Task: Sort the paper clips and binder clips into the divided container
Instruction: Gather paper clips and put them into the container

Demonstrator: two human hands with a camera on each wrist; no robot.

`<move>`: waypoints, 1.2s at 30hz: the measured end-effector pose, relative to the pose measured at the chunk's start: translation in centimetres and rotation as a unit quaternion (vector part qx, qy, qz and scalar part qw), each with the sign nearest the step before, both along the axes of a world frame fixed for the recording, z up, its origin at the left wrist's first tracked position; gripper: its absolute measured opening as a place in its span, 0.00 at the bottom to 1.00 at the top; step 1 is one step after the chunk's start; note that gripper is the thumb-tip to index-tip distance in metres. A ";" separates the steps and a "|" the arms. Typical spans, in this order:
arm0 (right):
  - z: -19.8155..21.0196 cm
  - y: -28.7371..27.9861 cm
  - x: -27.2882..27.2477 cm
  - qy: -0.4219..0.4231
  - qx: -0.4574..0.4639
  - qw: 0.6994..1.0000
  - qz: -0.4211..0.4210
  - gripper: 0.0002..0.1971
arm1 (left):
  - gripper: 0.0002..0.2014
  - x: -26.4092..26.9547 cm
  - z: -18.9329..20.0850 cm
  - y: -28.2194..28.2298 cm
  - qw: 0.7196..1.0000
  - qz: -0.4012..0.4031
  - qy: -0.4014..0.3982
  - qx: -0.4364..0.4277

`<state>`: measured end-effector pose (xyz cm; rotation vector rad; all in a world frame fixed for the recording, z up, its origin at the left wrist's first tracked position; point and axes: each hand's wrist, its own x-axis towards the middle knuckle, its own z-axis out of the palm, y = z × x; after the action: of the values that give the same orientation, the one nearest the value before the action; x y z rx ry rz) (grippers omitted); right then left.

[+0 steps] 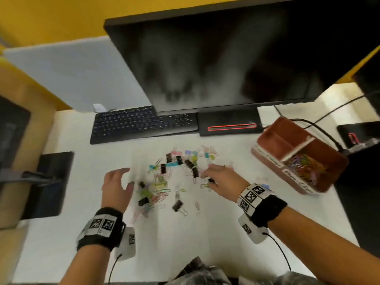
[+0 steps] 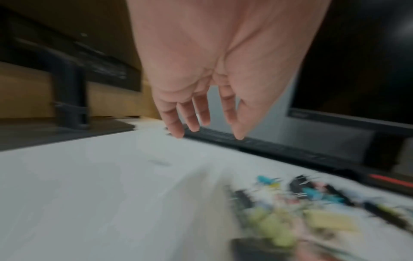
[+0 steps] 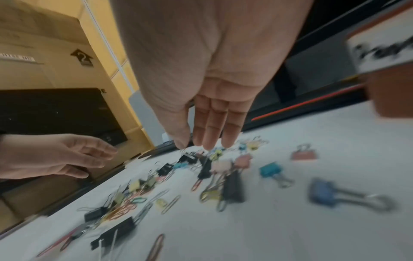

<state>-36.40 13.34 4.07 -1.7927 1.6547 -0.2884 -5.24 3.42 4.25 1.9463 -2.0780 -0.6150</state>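
Observation:
A loose pile of coloured paper clips and black and pastel binder clips (image 1: pixel 174 171) lies in the middle of the white desk (image 1: pixel 205 233). A brown divided container (image 1: pixel 267 155) stands at the right; its near compartment holds a heap of coloured paper clips (image 1: pixel 306 163). My left hand (image 1: pixel 128 176) hovers just left of the pile, fingers relaxed and holding nothing (image 2: pixel 208 136). My right hand (image 1: pixel 206 175) reaches over the pile's right part with straight fingers, tips just above the clips (image 3: pixel 192 144). A blue binder clip (image 3: pixel 321 192) lies apart near that hand.
A black keyboard (image 1: pixel 141 124) and the monitor (image 1: pixel 216 58) on its base (image 1: pixel 228 124) stand behind the pile. Cables (image 1: pixel 320 130) run behind the container. A black stand (image 1: pixel 49 182) sits at the desk's left edge. Bare desk lies between the pile and me.

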 end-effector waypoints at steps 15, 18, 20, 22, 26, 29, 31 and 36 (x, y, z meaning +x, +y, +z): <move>-5.2 -4.4 10.5 0.062 0.081 0.992 -0.075 0.14 | 0.14 10.0 -5.3 -6.5 0.990 -0.105 -0.032 0.085; -5.1 -4.5 10.8 0.077 0.097 0.988 -0.091 0.11 | 0.09 9.9 -5.5 -7.1 0.992 -0.103 -0.004 0.075; -4.9 -4.8 11.0 0.086 0.107 0.985 -0.102 0.09 | 0.08 9.8 -5.5 -7.5 0.992 -0.093 0.000 0.085; -4.6 -5.1 11.2 0.090 0.115 0.983 -0.108 0.07 | 0.07 9.8 -5.5 -7.9 0.991 -0.075 -0.007 0.112; -4.1 -5.3 11.5 0.095 0.125 0.981 -0.117 0.05 | 0.07 9.7 -5.3 -8.8 0.980 -0.091 -0.040 0.170; -3.4 -4.9 11.5 0.083 0.120 0.983 -0.112 0.06 | 0.01 9.5 -4.1 -7.8 0.970 -0.148 0.001 0.191; -2.8 -4.5 11.7 0.056 0.105 0.988 -0.098 0.05 | 0.04 9.3 -3.3 -6.0 0.963 -0.191 0.043 0.183; -2.9 -4.4 13.4 0.080 0.090 0.992 -0.027 0.07 | 0.14 9.0 -4.1 -0.2 0.941 -0.268 0.076 0.193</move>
<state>-23.02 8.92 1.20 -1.6746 1.7823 -0.0182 3.76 3.24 0.18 1.4043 -2.5368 -1.3233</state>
